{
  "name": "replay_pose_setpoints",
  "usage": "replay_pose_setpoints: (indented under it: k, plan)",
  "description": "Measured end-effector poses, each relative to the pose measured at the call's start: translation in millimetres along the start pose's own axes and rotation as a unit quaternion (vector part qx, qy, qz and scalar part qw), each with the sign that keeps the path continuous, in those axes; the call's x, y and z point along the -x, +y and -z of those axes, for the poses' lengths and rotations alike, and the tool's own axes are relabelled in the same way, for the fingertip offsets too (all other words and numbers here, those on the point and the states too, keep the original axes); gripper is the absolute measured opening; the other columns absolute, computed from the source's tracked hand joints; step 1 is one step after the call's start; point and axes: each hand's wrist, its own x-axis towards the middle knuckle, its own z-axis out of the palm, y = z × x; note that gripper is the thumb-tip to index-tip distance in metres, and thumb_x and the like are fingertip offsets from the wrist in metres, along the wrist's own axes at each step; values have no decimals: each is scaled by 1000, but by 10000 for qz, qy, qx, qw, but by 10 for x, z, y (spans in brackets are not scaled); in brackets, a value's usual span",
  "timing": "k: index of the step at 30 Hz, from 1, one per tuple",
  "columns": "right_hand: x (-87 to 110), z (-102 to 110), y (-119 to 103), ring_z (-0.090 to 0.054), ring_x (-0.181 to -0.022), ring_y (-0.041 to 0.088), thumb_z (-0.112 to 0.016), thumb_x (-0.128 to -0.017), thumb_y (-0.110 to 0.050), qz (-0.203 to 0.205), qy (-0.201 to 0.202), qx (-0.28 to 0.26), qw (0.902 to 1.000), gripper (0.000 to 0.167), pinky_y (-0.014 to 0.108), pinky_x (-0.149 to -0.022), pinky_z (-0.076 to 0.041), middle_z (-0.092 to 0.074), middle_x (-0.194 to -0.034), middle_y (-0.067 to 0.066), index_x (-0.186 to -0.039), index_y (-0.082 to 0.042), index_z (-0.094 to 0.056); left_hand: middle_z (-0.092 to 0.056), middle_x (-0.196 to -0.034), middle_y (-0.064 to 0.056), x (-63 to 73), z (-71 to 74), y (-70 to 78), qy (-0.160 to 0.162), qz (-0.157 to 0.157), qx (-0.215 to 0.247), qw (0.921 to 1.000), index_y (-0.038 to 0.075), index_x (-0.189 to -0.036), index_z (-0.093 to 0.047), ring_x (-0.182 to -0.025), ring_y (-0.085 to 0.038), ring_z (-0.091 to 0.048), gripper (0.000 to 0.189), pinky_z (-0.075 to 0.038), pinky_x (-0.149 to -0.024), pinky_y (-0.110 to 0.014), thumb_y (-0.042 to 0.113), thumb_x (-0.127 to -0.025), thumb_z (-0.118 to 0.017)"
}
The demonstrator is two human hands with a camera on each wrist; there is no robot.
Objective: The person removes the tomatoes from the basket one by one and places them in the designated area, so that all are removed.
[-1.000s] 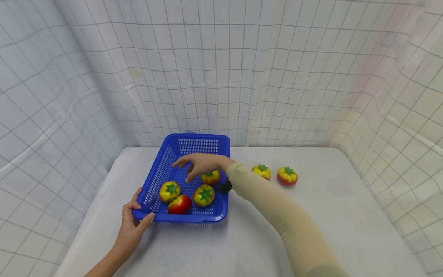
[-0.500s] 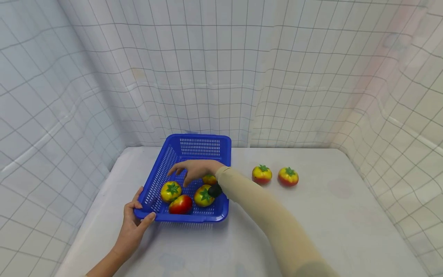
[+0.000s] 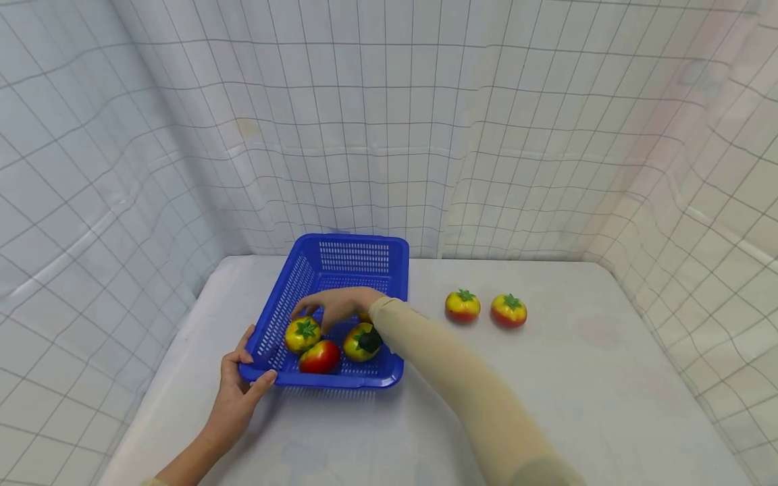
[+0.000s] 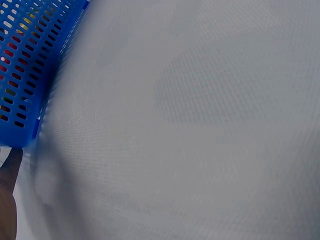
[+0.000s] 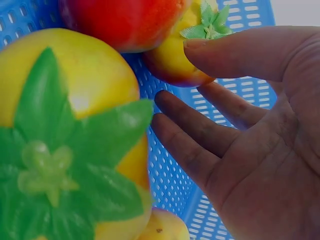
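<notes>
My left hand (image 3: 234, 398) grips the near left corner of a blue plastic basket (image 3: 328, 382), with the thumb on the front rim and fingers along the left side. Inside the basket, my right hand (image 3: 337, 305) reaches down over a yellow artificial tomato (image 3: 302, 334) with a green leafy top. The right wrist view has the thumb (image 5: 215, 50) and spread fingers at either side of that tomato. A redder tomato (image 3: 320, 357) lies beside it. Under the wrist, a yellow tomato (image 3: 355, 345) is partly covered by the black wrist camera (image 3: 369, 341); another is mostly hidden behind it.
Two more yellow-and-red tomatoes, one nearer the basket (image 3: 462, 307) and one farther right (image 3: 509, 312), stand on the white-covered table (image 3: 547, 391). Grid-patterned white curtains (image 3: 401, 135) enclose the table at the back and sides.
My right hand has moved left and down in the basket, to the yellow tomato at the left. The left hand keeps its hold on the basket corner.
</notes>
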Motion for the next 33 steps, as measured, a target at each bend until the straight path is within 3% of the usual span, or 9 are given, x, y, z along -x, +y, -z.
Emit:
replay_pose_setpoints:
  k: [6, 16, 33]
  plan:
    - [-46, -29, 7, -53, -116, 15, -69, -86, 9, -134, -40, 39, 9999, 73, 37, -101, -50, -55, -135, -6, -141, -36, -57, -3, -172, 1, 8, 4, 6, 1, 36, 2, 10000, 18, -118, -21, -145, -46, -15, 41, -45, -93, -11, 3, -104, -56]
    - [-103, -60, 39, -51, -119, 15, -70, -87, 7, -177, 66, 282, 9994, 74, 41, -106, -46, -54, -137, -6, -142, -39, -56, -3, -172, 1, 11, 3, 24, -2, 52, -85, 10000, 16, -119, -20, -145, -46, -14, 41, -44, -93, -10, 4, -104, -56]
    - [-88, -77, 68, -52, -117, 15, -76, -91, -12, -452, 262, 390, 9979, 53, 44, -107, -45, -58, -131, -9, -130, -44, -61, -3, -172, 2, 11, 0, 28, -1, 61, -89, 9999, 16, -119, -20, -146, -47, -13, 41, -45, -92, -10, 5, -104, -57]
